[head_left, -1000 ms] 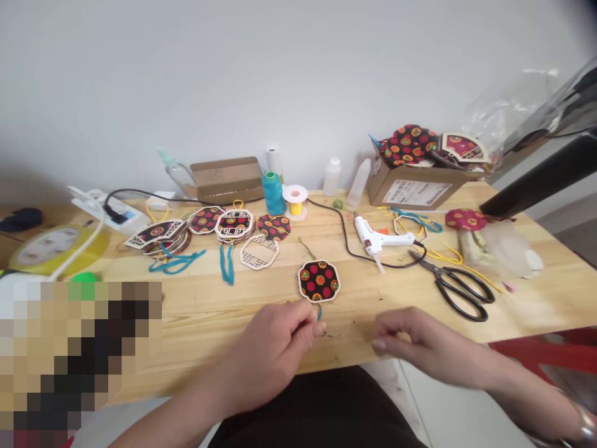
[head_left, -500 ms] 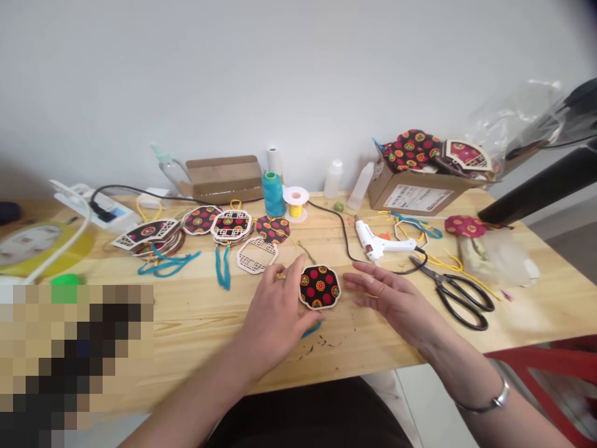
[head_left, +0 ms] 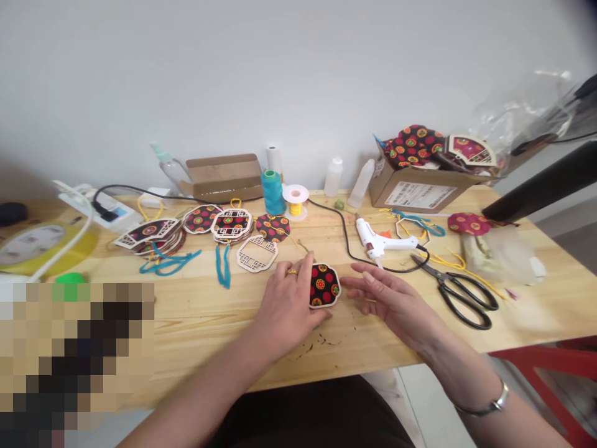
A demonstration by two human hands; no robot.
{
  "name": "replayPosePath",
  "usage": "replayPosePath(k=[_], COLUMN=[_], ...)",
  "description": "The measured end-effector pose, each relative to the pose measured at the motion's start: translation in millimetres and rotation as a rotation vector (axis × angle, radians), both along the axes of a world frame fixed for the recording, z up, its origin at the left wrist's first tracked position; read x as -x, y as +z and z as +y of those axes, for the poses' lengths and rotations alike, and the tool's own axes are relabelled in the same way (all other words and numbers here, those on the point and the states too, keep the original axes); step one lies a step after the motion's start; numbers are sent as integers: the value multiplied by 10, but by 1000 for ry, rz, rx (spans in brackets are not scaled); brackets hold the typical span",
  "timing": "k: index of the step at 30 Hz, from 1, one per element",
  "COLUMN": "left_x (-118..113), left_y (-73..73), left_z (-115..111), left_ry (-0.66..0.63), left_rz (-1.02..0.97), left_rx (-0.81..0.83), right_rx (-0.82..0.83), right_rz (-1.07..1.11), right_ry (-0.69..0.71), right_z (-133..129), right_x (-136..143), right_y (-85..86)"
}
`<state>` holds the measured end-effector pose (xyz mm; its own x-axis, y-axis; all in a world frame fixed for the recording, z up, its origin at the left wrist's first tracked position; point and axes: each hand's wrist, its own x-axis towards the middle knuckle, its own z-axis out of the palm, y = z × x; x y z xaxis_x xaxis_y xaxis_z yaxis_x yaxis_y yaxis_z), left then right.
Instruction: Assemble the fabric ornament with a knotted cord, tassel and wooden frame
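Observation:
A small lobed ornament point(head_left: 325, 285), black fabric with red and orange medallions in a pale wooden rim, lies flat on the table between my hands. My left hand point(head_left: 286, 298) rests over its left part and hides that side; the fingers lie extended and the thumb is apart below. At the ornament's right edge my right hand point(head_left: 385, 295) hovers with loosely spread fingers, holding nothing. A pale lattice frame point(head_left: 258, 254) lies just beyond my left hand. Past my right hand sits a white glue gun point(head_left: 382, 241) on its side.
Black-handled scissors point(head_left: 459, 292) lie at the right. Behind stand a teal thread cone point(head_left: 273, 194), a yellow thread spool point(head_left: 295, 202) and a cardboard box point(head_left: 415, 190) of fabric pieces. Finished-looking ornaments point(head_left: 232, 225) with teal cords lie to the left. The glue gun's black cable point(head_left: 347, 233) curves across the table.
My left hand has slid slightly right, covering more of the ornament's left side, while the ornament stays about where it was. My right hand has barely moved.

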<state>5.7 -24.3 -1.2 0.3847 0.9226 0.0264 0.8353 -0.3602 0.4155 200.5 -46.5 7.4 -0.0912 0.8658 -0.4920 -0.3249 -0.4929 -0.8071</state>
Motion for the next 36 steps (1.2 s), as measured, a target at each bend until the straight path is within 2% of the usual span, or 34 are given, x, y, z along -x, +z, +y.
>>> replayPosePath(k=[20,26,30,34,36], left_x=[-65,-54,-31,-39,-48], left_y=[-80,-110,-182,-226,-228], left_z=[35,16,1,-27,-46], left_ry=[9,36,32,1,-12], left_rz=[62,40,-44,-146,-194], left_rx=[-26,-59,-199,-372,-424], right_rx=[10,-53,-161,-164,-188], right_rz=[89,-23,-231,-226,-200], right_ry=[28,49,75,148,139], right_z=[-9,-10,-2,29,44], right_x=[-34,-18,-9,15,29], right_y=[-64,-93,-152,-131,-104])
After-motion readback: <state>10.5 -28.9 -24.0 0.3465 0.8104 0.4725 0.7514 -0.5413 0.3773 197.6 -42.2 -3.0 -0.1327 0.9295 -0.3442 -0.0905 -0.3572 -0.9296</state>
